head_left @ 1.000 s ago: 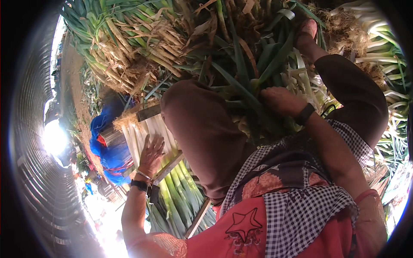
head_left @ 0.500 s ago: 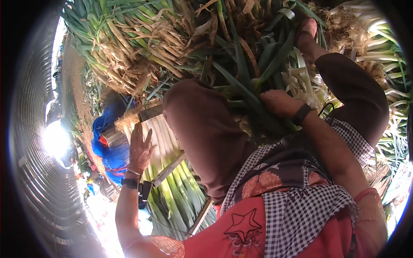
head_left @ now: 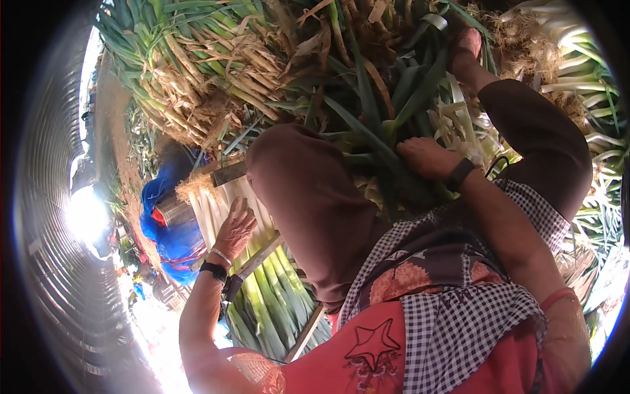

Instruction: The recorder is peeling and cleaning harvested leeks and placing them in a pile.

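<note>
My left hand [head_left: 236, 230] is over a row of cleaned leeks [head_left: 272, 295] that lie in a wooden frame [head_left: 261, 255], white ends away from me. Its fingers are loosely bent and a little apart, and I see nothing in them. My right hand [head_left: 425, 157] is closed like a fist at a leek [head_left: 377, 141] with long dark green leaves in front of my lap. The leaves run past its knuckles, and the fingertips are hidden.
A heap of untrimmed leeks [head_left: 190, 72] with dry leaves and roots rises at the far left. More white leeks [head_left: 584, 85] line the right side. Blue netting [head_left: 157, 203] lies left of the frame. A corrugated metal sheet [head_left: 52, 217] stands at the left edge.
My left hand has moved right and slightly toward me over the framed leeks, its spread fingers drawing in. My right hand has stayed at the leafy leek.
</note>
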`<state>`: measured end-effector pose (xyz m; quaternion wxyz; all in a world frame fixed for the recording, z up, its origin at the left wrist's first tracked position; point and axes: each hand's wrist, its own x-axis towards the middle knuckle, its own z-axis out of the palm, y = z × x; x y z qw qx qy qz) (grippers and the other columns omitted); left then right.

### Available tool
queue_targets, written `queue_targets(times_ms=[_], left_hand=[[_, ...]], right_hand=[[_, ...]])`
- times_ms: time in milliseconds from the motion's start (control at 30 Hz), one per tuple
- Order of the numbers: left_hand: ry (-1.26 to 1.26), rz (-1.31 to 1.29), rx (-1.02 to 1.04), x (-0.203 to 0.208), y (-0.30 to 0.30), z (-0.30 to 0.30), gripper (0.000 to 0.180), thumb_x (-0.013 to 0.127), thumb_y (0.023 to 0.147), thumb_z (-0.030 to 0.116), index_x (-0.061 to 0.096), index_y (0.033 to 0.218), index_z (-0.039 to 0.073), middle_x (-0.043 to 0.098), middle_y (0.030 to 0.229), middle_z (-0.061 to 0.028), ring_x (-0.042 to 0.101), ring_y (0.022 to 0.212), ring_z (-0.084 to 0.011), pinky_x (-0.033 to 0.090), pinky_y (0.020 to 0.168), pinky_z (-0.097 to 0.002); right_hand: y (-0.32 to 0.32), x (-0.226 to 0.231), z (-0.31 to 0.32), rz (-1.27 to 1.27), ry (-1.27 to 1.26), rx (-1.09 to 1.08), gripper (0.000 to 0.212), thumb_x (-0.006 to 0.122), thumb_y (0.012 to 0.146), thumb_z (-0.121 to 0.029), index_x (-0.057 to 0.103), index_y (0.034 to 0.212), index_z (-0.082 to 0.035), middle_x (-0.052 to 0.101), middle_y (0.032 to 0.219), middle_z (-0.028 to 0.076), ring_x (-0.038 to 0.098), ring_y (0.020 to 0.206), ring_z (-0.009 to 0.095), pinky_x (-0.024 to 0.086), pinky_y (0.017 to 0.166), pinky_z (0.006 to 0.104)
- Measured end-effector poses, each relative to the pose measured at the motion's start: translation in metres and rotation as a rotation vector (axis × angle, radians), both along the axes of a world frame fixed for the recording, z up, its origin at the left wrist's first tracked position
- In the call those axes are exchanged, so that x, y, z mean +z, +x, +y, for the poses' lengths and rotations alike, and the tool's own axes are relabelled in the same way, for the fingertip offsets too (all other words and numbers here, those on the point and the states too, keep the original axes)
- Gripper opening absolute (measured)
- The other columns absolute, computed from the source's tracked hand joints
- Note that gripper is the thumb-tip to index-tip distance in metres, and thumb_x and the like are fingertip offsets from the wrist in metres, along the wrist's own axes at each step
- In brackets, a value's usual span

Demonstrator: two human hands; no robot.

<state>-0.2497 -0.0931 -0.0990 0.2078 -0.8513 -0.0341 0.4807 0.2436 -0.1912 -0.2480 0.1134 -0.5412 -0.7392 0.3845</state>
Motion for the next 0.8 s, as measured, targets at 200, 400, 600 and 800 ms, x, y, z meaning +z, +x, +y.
queue_targets(times_ms=[200,400,600,800], left_hand=[[0.222,-0.014,-0.034,-0.009,-0.024,0.037,0.056,0.047,0.092,0.021,0.037,0.146,0.010,0.028,0.156,-0.0049,0.018,0.147,-0.0265,0.008,0.124,-0.0472],[0.263,-0.173,0.271,0.012,-0.018,0.033,0.066,0.049,0.089,0.011,0.028,0.151,0.007,0.026,0.157,-0.0083,0.022,0.145,-0.0242,0.014,0.122,-0.0423],[0.131,-0.611,0.690,0.039,-0.047,0.025,0.031,0.060,0.083,0.004,0.063,0.113,0.006,0.063,0.103,-0.0107,0.059,0.093,-0.0298,0.048,0.086,-0.0429],[-0.008,-0.704,0.889,-0.005,0.008,0.007,0.028,0.072,0.079,0.013,0.068,0.108,0.012,0.062,0.091,-0.0110,0.061,0.084,-0.0299,0.051,0.073,-0.0404]], right_hand=[[-0.004,0.003,0.001,0.001,0.001,0.000,0.015,0.054,0.084,-0.009,0.061,0.093,0.000,0.065,0.090,0.020,0.065,0.089,0.038,0.052,0.079,0.0460],[-0.001,-0.004,-0.001,0.026,0.004,-0.024,0.015,0.052,0.083,-0.011,0.059,0.092,0.000,0.064,0.089,0.020,0.063,0.089,0.039,0.050,0.077,0.0469],[-0.001,0.011,0.008,0.075,-0.070,-0.050,0.015,0.052,0.083,-0.009,0.062,0.091,-0.001,0.066,0.091,0.021,0.063,0.093,0.039,0.050,0.081,0.0486],[0.007,0.014,0.014,0.164,0.006,-0.133,0.015,0.050,0.084,-0.010,0.059,0.092,0.000,0.064,0.088,0.021,0.062,0.089,0.040,0.049,0.078,0.0488]])
